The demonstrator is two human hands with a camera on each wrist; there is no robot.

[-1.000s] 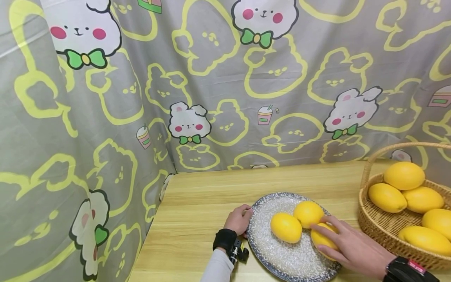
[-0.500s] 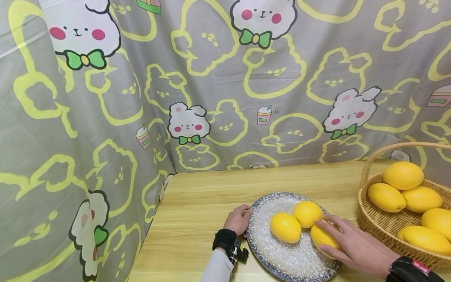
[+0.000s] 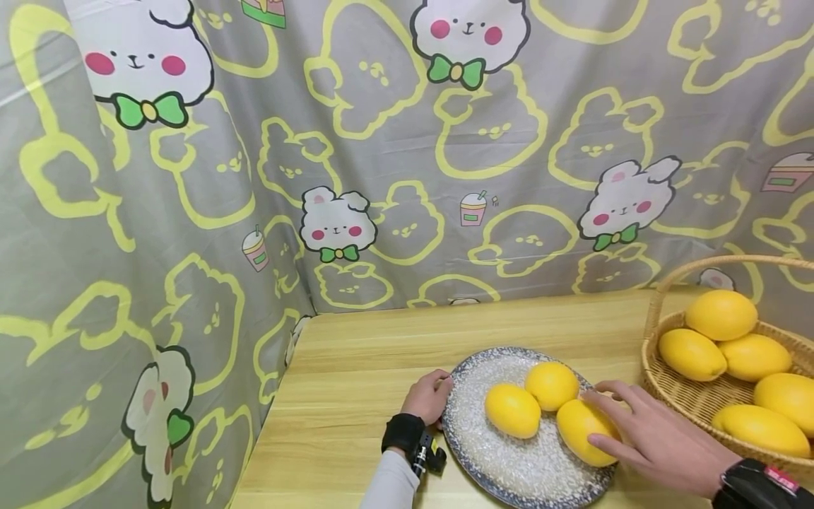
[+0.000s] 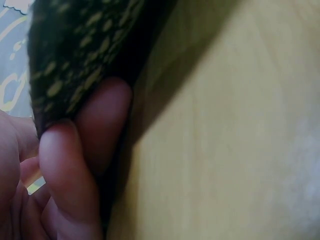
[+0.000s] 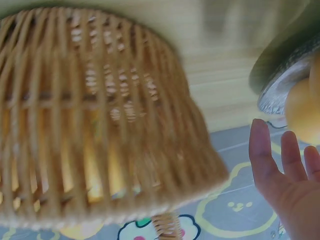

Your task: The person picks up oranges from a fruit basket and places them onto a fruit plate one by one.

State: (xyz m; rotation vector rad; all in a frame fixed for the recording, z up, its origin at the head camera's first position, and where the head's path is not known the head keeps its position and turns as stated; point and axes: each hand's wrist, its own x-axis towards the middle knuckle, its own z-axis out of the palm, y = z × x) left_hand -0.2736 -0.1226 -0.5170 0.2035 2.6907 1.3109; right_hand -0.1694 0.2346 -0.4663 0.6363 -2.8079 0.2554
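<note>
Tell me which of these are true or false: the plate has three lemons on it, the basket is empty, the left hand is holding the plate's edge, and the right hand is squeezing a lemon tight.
1. Three lemons lie on the plate. True.
2. The basket is empty. False: it holds several yellow lemons.
3. The left hand grips the plate's edge. True: the left wrist view shows the fingers curled on the rim.
4. The right hand squeezes a lemon tight. False: its fingers are straight and spread, next to the nearest lemon, not curled round it.
</note>
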